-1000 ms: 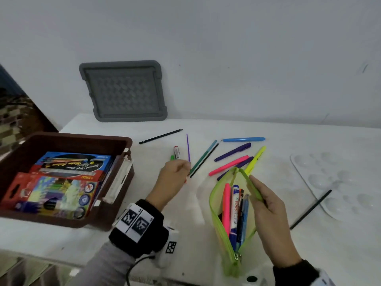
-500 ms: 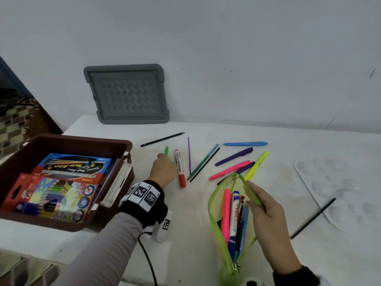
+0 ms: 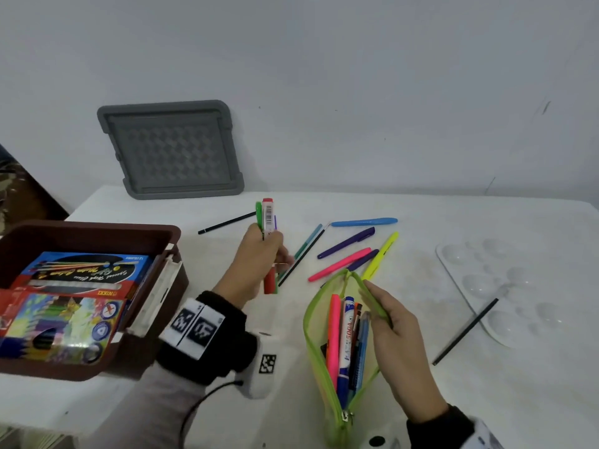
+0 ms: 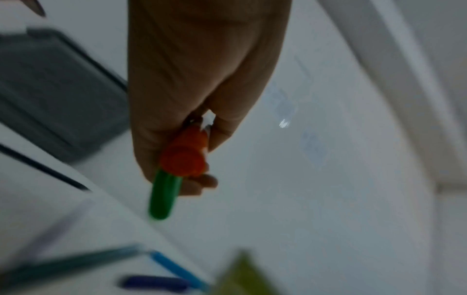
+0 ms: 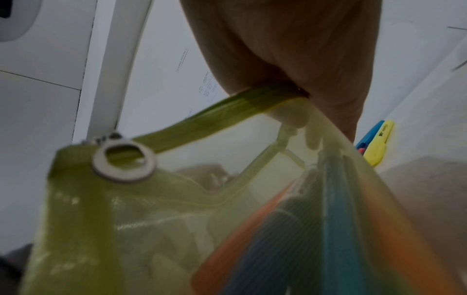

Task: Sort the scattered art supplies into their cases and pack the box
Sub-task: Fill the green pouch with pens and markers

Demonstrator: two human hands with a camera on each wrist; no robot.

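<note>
My left hand [image 3: 259, 254] grips a red-capped white marker [image 3: 268, 218] and a green pen [image 3: 259, 215] together, held upright above the table; the left wrist view shows the marker's red end [image 4: 183, 157] and the green pen [image 4: 164, 197] in the curled fingers. My right hand [image 3: 389, 322] pinches the right rim of the lime-green mesh pencil case [image 3: 316, 351] and holds it open. The case [image 5: 121, 209] holds several pens and markers. Loose pens lie behind it: blue [image 3: 363, 222], purple [image 3: 346, 243], pink [image 3: 340, 264], yellow [image 3: 381, 254].
A brown box [image 3: 97, 228] at the left holds colourful supply packs. A grey lid [image 3: 171, 150] leans on the wall. A white paint palette [image 3: 518, 286] lies at the right with a black pencil [image 3: 465, 332] across it. Another black pencil [image 3: 227, 223] lies near the lid.
My left hand reached to the red marker and green pen on the table, closed round both and lifted them upright. The right hand kept hold of the case rim.
</note>
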